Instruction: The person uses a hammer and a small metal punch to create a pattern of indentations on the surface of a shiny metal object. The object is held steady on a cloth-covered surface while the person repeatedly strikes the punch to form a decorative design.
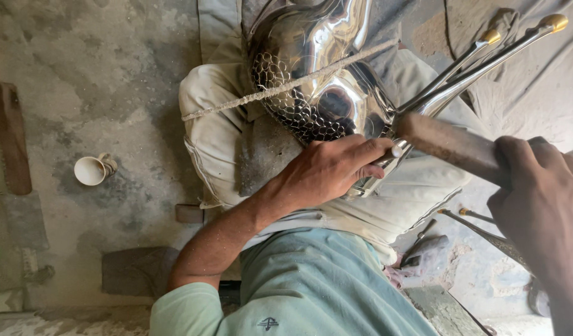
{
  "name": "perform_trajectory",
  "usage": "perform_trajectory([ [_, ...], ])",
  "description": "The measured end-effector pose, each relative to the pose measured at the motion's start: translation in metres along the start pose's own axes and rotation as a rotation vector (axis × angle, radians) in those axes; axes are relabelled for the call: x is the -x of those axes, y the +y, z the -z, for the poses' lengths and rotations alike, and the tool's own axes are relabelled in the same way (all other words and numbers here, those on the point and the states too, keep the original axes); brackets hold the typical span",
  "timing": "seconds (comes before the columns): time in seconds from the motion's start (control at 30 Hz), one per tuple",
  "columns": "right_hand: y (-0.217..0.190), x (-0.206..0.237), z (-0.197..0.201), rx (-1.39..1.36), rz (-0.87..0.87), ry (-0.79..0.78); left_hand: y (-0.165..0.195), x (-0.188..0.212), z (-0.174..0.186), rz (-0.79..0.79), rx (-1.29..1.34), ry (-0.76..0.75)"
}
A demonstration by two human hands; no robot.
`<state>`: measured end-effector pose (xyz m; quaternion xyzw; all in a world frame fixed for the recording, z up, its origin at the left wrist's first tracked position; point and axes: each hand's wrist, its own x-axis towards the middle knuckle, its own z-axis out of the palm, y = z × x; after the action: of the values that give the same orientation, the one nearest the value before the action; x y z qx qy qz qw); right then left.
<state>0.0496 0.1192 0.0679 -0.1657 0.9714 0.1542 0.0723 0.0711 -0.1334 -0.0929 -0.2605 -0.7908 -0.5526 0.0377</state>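
A polished, mirror-bright metal piece (317, 68) with a hammered scale pattern lies on a beige stuffed cushion (218, 137), and a rough rope (286, 84) crosses over it. My left hand (330, 171) rests on the cushion at the piece's lower edge, closed around a small metal punch (392, 152) whose tip meets the metal. My right hand (538, 199) at the right edge grips a brown wooden hammer handle (448, 146). The handle's far end sits right by the top of the punch.
Shiny rods with brass tips (485, 46) lean out to the upper right. A small white cup (90, 170) lies on the dusty concrete floor at left, near a wooden strip (11, 137). More metal tools (479, 227) lie on the floor at lower right.
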Motion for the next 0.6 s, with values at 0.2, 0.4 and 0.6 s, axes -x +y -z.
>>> perform_trajectory([
  [0.2, 0.014, 0.027, -0.028, -0.42, -0.114, 0.127, -0.006, -0.008, -0.008, -0.071, -0.005, -0.088],
  [0.4, 0.014, 0.046, -0.037, -0.289, -0.101, 0.178, -0.011, -0.016, -0.008, -0.132, 0.042, -0.19],
  [0.6, 0.007, 0.058, -0.039, -0.308, -0.147, 0.207, -0.011, -0.02, -0.007, -0.182, 0.051, -0.234],
])
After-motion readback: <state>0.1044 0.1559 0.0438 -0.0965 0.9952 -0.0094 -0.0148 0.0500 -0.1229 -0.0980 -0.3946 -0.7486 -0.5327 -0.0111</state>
